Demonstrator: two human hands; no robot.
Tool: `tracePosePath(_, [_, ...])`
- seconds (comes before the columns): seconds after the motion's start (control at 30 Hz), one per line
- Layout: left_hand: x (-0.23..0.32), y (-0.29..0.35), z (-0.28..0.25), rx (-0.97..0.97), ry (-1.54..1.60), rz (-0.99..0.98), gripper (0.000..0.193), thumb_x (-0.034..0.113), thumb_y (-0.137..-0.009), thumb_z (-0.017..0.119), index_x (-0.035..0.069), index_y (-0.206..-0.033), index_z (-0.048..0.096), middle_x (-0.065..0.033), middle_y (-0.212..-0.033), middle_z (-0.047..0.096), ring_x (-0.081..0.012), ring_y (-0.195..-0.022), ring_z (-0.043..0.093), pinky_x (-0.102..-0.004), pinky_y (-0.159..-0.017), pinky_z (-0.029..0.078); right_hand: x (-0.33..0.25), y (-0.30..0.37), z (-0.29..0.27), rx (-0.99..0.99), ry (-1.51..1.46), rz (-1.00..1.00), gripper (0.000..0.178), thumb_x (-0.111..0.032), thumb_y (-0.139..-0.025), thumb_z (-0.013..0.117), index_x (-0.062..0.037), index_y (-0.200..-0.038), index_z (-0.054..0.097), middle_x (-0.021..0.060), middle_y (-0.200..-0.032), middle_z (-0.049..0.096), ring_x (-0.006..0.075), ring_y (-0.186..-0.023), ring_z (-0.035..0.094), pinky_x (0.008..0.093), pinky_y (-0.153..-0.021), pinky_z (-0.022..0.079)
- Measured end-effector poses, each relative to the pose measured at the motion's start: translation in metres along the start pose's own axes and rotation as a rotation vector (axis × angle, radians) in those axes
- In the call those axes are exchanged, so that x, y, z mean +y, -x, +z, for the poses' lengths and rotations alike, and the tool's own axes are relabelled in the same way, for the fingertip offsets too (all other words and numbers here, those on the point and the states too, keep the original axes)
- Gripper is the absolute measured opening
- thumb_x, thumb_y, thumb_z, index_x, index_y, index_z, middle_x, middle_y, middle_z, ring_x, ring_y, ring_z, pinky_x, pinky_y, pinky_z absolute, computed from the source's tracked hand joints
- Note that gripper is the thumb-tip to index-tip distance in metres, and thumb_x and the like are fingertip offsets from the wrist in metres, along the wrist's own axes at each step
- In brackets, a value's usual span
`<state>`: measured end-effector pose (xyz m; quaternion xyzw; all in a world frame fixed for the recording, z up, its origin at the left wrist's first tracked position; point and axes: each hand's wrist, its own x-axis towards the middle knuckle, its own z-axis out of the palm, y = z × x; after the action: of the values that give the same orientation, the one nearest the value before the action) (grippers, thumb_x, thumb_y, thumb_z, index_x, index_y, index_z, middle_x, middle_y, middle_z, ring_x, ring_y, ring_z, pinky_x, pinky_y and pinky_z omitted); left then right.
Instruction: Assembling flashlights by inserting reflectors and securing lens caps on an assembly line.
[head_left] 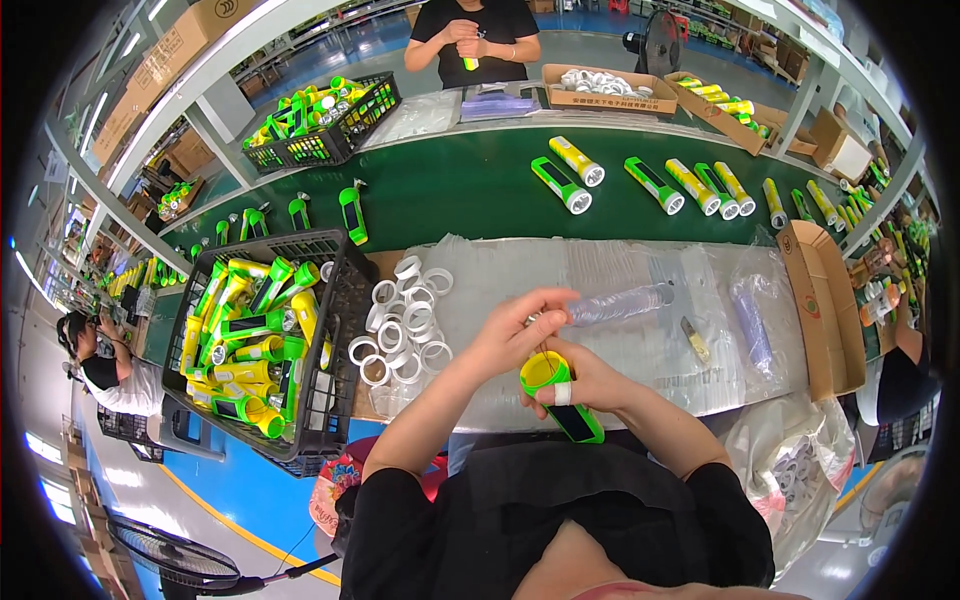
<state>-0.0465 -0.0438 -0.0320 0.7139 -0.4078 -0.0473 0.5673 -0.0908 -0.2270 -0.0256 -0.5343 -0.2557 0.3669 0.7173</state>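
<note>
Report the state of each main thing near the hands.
Held flashlight: tilted, head end open
Right hand: closed around it
Left hand: over the open end, grip partly hidden
Near black basket: heaped with loose flashlights
White rings: loose, piled
Cardboard box at right: open
Flashlights ahead: lying down

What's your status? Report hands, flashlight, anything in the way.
Right hand gripping green flashlight body, yellow open end up. Left hand just above, pinching small object, kind unclear. White rings at left, not in the way.
</note>
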Motion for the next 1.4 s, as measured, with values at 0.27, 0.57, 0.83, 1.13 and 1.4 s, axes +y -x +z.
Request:
tracePosePath(0.27, [0.039, 0.015, -0.011, 0.064, -0.442, 0.066, 0.068, 0.037, -0.068, 0.084, 0.008, -0.123, 0.058, -0.0136, -0.112, 0.066, -0.0312, -0.102, 0.064, -0.0407, -0.084, 0.052, 0.016, 0.002, -0.001, 0.215, 0.105, 0.038, 0.05, -0.026, -0.095, 0.062, -0.0009, -0.133, 0.042, 0.0139, -0.12, 0.06, 0.0211, -0.107, 0.061, 0.0354, -0.093, 0.048])
tracePosePath(0.57, [0.041, 0.008, -0.001, -0.118, -0.561, 0.254, 0.097, 0.065, -0.059, 0.071, 0.004, -0.133, 0.055, -0.0156, -0.118, 0.065, -0.0369, -0.114, 0.06, -0.0463, -0.095, 0.048, 0.037, 0.005, 0.005, 0.199, 0.095, 0.003, 0.062, -0.033, -0.099, 0.056, 0.0, -0.145, 0.031, 0.0151, -0.136, 0.048, 0.0243, -0.129, 0.045, 0.0376, -0.106, 0.039])
tracePosePath(0.83, [0.012, 0.002, 0.028, 0.128, -0.139, -0.091, 0.071, 0.037, -0.09, 0.068, 0.004, -0.146, 0.037, -0.015, -0.133, 0.059, -0.0313, -0.118, 0.057, -0.04, -0.101, 0.042, 0.04, 0.018, -0.007, 0.447, -0.228, -0.045, 0.038, -0.027, -0.101, 0.053, -0.0068, -0.132, 0.045, 0.0122, -0.103, 0.06, 0.0187, -0.09, 0.061, 0.0332, -0.078, 0.051])
tracePosePath(1.13, [-0.082, 0.001, 0.024, 0.285, -0.825, -0.235, 0.061, 0.026, -0.075, 0.079, 0.002, -0.127, 0.057, -0.0158, -0.121, 0.061, -0.0335, -0.114, 0.055, -0.0396, -0.094, 0.046, 0.033, 0.042, -0.021, 0.551, -0.26, -0.13, 0.046, -0.041, -0.098, 0.052, -0.0069, -0.129, 0.046, 0.014, -0.089, 0.06, 0.019, -0.07, 0.059, 0.03, -0.063, 0.047])
tracePosePath(1.4, [-0.082, 0.013, 0.008, 0.305, -0.552, -0.248, 0.054, 0.016, -0.074, 0.08, 0.005, -0.124, 0.062, -0.0129, -0.113, 0.062, -0.0282, -0.103, 0.059, -0.0365, -0.083, 0.049, 0.028, 0.038, -0.019, 0.535, -0.237, -0.12, 0.048, -0.041, -0.096, 0.055, -0.006, -0.127, 0.047, 0.0137, -0.088, 0.06, 0.0185, -0.07, 0.058, 0.03, -0.064, 0.047])
